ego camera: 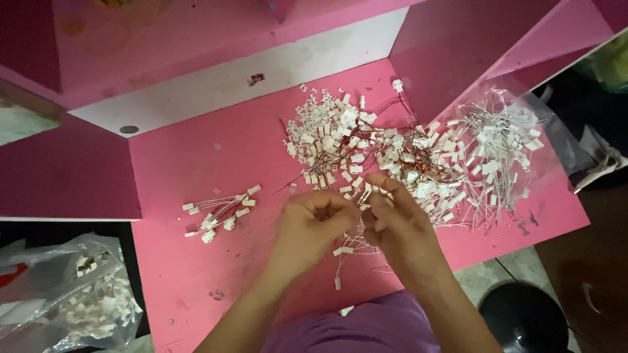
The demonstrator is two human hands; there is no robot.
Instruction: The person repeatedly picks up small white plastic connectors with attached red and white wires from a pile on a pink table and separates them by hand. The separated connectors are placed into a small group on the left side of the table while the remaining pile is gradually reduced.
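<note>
Both hands meet near the table's (196,274) front edge: left hand (313,219) and right hand (392,219), fingers pinched on a thin wire with small white plugs (342,251). Featherlight, floppy, easily tangled; best gripped at the stiff plug, I'd say.

I see both hands meet at centre over the pink worktop (196,274): my left hand (313,225) and right hand (398,225) pinch white wired plugs (341,252) between them. A plug heap (366,147) lies at twelve o'clock, a small bundle (219,212) at nine, a bag (78,301) at eight.

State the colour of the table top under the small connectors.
Pink: the table top shows plainly in the head view.
</note>
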